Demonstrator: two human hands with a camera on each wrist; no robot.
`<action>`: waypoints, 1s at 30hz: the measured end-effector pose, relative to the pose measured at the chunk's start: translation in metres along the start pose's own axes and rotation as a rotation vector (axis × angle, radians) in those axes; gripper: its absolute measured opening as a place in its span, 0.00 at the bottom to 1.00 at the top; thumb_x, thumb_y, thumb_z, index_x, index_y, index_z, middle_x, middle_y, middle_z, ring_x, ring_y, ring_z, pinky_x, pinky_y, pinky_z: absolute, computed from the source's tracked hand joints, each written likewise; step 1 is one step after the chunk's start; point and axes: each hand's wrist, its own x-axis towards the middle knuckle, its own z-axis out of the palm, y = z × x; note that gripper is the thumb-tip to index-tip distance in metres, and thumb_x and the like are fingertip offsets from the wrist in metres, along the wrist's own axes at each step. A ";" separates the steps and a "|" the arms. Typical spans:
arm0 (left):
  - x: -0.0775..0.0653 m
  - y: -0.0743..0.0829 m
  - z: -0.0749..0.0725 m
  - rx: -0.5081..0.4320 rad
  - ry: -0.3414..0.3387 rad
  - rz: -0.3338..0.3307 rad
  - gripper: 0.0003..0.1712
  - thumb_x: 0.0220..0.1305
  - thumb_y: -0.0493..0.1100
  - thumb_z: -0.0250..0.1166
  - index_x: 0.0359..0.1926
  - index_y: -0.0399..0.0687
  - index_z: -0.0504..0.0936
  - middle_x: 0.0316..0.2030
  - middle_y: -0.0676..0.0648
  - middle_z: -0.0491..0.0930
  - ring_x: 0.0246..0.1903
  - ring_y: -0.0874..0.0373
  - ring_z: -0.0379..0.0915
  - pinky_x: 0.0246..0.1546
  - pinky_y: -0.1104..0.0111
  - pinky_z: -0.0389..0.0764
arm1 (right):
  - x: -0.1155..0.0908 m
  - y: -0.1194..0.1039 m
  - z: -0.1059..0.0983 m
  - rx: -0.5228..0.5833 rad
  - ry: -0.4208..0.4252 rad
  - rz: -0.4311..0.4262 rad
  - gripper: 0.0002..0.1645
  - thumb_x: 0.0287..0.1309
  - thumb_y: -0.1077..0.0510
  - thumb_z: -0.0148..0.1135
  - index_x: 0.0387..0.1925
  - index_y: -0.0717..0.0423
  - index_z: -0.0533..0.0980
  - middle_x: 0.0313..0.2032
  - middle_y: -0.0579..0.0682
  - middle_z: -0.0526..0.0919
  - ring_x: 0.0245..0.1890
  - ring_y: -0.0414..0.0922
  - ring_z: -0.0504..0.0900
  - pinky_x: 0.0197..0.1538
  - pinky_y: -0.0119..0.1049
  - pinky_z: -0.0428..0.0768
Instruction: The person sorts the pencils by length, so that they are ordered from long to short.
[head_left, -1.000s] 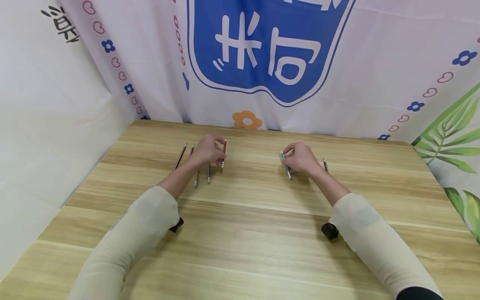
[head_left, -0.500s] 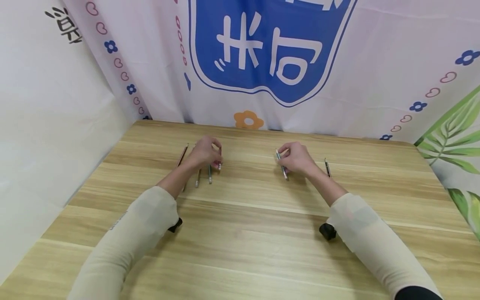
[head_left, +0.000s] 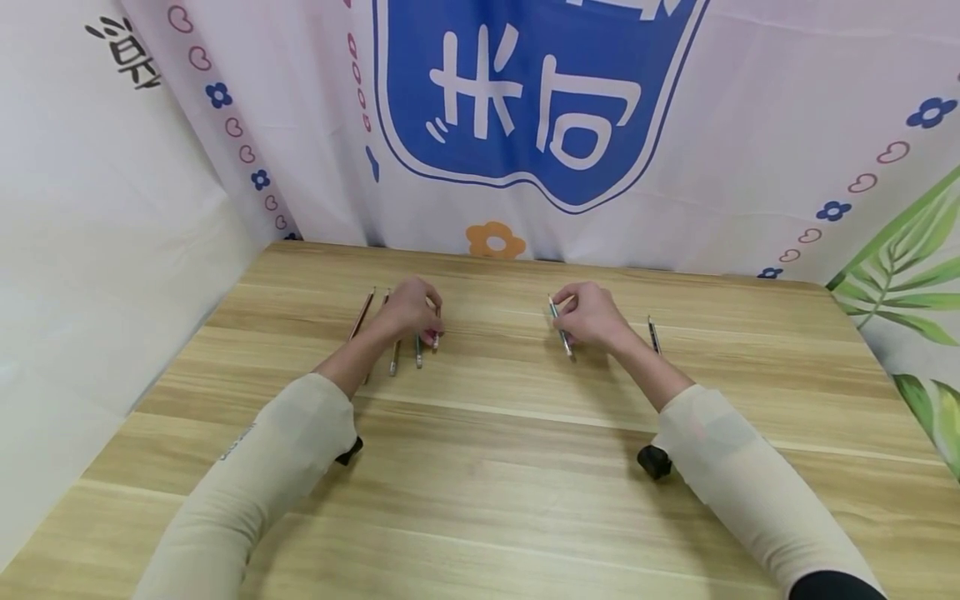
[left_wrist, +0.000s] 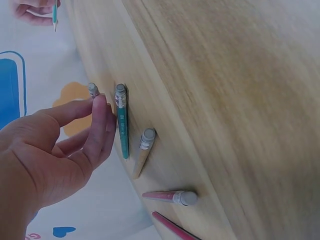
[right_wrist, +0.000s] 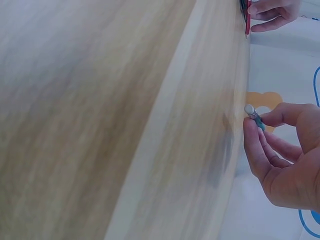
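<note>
My left hand [head_left: 407, 310] pinches a red pencil [head_left: 437, 340] between thumb and fingers, its eraser end [left_wrist: 93, 90] showing in the left wrist view. Just beside it lies a green pencil [left_wrist: 123, 125] on the wooden table, then a gold-coloured pencil [left_wrist: 143, 154] and two red pencils, one nearer [left_wrist: 165, 195] and one at the lower edge [left_wrist: 172, 226]. Whether the held red pencil touches the table I cannot tell. Across a gap to the right, my right hand [head_left: 591, 315] pinches a green pencil [head_left: 561, 327]; its silver ferrule and eraser [right_wrist: 251, 111] face the right wrist camera.
A dark patterned pencil [head_left: 654, 335] lies by the right forearm, partly hidden behind it. The wooden table [head_left: 480, 483] ends at a printed cloth [head_left: 330, 150] hanging along the back. A black wrist camera [head_left: 655, 462] sits under the right sleeve.
My left hand has moved slightly left and lower with the red pencil, closer to the lying green one. My right hand has shifted left, still holding its green pencil.
</note>
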 end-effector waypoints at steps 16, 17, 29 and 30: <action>-0.002 -0.001 0.002 0.044 -0.021 -0.018 0.28 0.61 0.23 0.70 0.61 0.22 0.74 0.44 0.32 0.81 0.27 0.53 0.86 0.31 0.68 0.91 | 0.000 -0.003 0.000 0.000 -0.001 -0.004 0.23 0.60 0.69 0.67 0.58 0.70 0.77 0.39 0.60 0.84 0.24 0.42 0.83 0.32 0.33 0.89; -0.002 -0.001 0.002 0.044 -0.021 -0.019 0.28 0.61 0.23 0.70 0.62 0.22 0.74 0.43 0.33 0.80 0.27 0.53 0.86 0.31 0.68 0.91 | 0.000 -0.003 0.000 0.000 -0.001 -0.006 0.23 0.60 0.69 0.67 0.58 0.70 0.77 0.40 0.61 0.84 0.25 0.42 0.83 0.32 0.33 0.89; -0.003 -0.001 0.002 0.038 -0.015 -0.004 0.28 0.60 0.21 0.69 0.61 0.21 0.75 0.40 0.37 0.77 0.25 0.56 0.84 0.31 0.68 0.90 | 0.001 -0.004 0.005 0.077 -0.027 0.000 0.23 0.60 0.71 0.65 0.58 0.71 0.77 0.39 0.61 0.83 0.23 0.43 0.84 0.33 0.36 0.91; -0.003 -0.001 0.002 0.036 -0.015 -0.003 0.28 0.60 0.21 0.69 0.61 0.21 0.75 0.40 0.37 0.77 0.25 0.55 0.84 0.31 0.68 0.91 | 0.001 -0.004 0.005 0.083 -0.028 0.002 0.23 0.60 0.72 0.65 0.58 0.71 0.77 0.39 0.61 0.83 0.23 0.43 0.83 0.33 0.36 0.91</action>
